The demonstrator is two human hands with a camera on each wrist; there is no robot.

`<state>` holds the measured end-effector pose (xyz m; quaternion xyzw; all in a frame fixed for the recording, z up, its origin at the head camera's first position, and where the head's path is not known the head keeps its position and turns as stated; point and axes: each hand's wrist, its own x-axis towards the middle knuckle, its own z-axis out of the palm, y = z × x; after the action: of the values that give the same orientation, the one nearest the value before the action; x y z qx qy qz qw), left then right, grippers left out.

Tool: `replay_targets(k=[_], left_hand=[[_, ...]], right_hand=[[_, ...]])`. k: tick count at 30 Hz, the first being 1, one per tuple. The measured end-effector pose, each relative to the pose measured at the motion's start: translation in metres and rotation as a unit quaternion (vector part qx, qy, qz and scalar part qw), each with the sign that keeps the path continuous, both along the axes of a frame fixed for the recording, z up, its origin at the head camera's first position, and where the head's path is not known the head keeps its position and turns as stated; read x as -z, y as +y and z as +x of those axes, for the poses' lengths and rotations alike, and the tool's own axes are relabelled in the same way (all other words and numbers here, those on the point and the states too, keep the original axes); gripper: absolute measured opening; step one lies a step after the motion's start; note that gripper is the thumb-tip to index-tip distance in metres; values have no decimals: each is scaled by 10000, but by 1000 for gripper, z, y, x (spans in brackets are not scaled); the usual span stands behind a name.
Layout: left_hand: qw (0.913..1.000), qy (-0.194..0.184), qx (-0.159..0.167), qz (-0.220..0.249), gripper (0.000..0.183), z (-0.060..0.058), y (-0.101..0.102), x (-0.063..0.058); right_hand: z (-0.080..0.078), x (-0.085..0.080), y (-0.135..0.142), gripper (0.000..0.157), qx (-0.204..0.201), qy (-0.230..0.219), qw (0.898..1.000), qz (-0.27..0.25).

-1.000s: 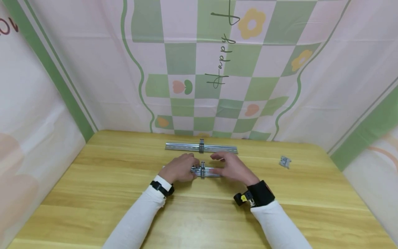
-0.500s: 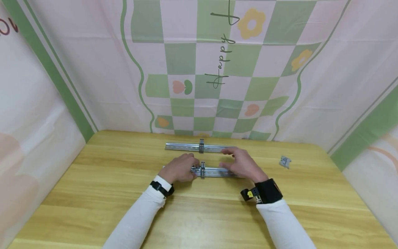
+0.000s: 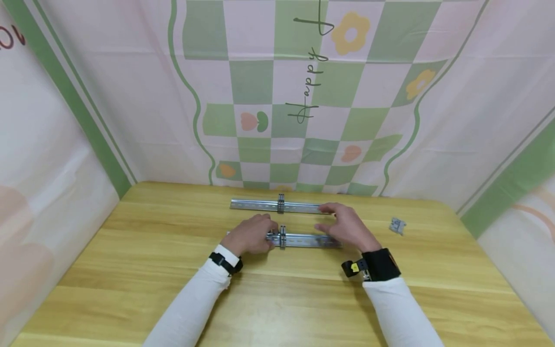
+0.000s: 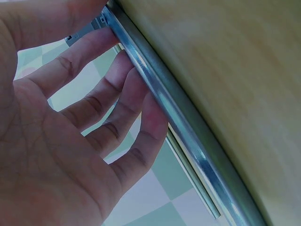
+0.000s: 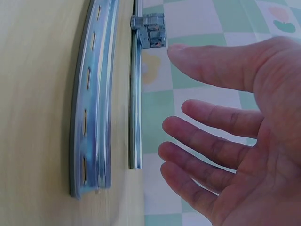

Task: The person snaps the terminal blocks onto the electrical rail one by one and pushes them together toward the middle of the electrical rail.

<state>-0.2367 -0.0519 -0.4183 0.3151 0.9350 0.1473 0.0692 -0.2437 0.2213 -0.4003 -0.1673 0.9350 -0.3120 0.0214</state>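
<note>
A slotted metal DIN rail lies on the table, with a small stack of grey terminal blocks clipped across its middle. My left hand grips this near rail just left of the blocks; in the left wrist view its fingertips bear on the rail's edge. The thumb's contact is out of sight there. Above the rail's right end hovers my right hand, fingers apart and loosely bent, holding nothing. The right wrist view shows a gap between its fingers and the near rail.
Behind, parallel to the near rail, lies a second DIN rail carrying its own terminal blocks. A loose grey terminal-block piece lies at the right on the wooden table. A patterned curtain hangs behind the table's back edge.
My right hand has moved right along the near rail, away from the terminal blocks, uncovering the rail's right part. My left hand and both rails have stayed in place.
</note>
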Motion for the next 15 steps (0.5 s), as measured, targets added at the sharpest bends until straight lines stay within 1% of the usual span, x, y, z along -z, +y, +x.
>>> replay_targets(k=[15], left_hand=[[10000,25,41,2,42,0,0,0]], right_hand=[[-4,-1,14,57,329,-31,9986,401]])
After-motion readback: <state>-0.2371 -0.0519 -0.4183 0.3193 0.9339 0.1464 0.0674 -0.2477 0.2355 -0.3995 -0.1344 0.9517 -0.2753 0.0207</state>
